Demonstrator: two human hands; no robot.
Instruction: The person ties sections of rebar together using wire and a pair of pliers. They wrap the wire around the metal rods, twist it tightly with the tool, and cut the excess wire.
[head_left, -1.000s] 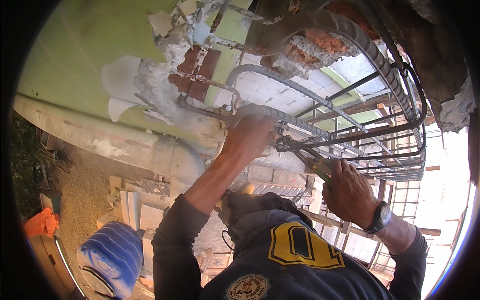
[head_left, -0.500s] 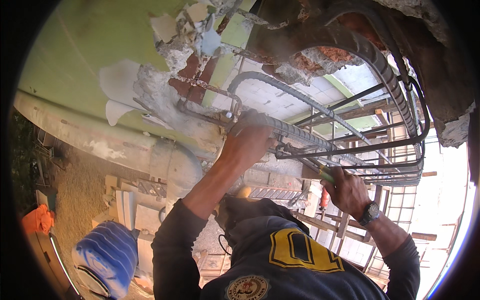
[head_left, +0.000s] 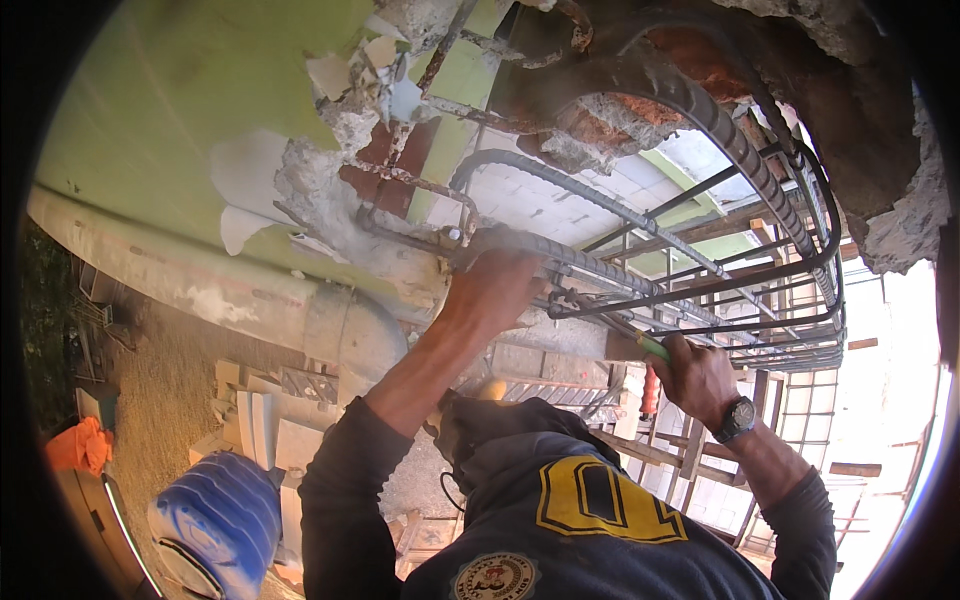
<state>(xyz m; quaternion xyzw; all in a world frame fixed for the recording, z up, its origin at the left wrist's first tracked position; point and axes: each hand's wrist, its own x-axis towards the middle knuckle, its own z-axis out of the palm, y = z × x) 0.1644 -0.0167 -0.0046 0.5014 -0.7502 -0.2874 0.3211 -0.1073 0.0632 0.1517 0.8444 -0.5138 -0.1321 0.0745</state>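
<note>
1. Two hands are raised to a rebar cage [head_left: 690, 270] that runs from the centre toward the right of the frame.
2. The left hand [head_left: 495, 290], at centre frame, is wrapped closed around a thick ribbed bar [head_left: 560, 250] at the near end of the cage, just beside the broken wall [head_left: 330, 170] in the upper left.
3. The right hand [head_left: 700, 375], right of centre and lower, is clenched on a green-handled tool [head_left: 650, 347]; the tool's working end is hidden among the bars, so its type cannot be told.
4. Compared with one second ago, the cage end and broken concrete [head_left: 840, 120] are shown larger and lower in the frame: the head is brought closer and tilted up.
5. The left hand's grasp on the bar is unchanged across the interval; the right hand is seen further under the cage, with the tool handle now against the lower bars.
6. This is judged as the bar being steadied while the tool is applied at a crossing of bars; the work appears to be in progress, not finished.
7. A blue ribbed drum [head_left: 220, 525] and stacked slabs [head_left: 265, 430] are seen at lower left, well apart from the hands.
</note>
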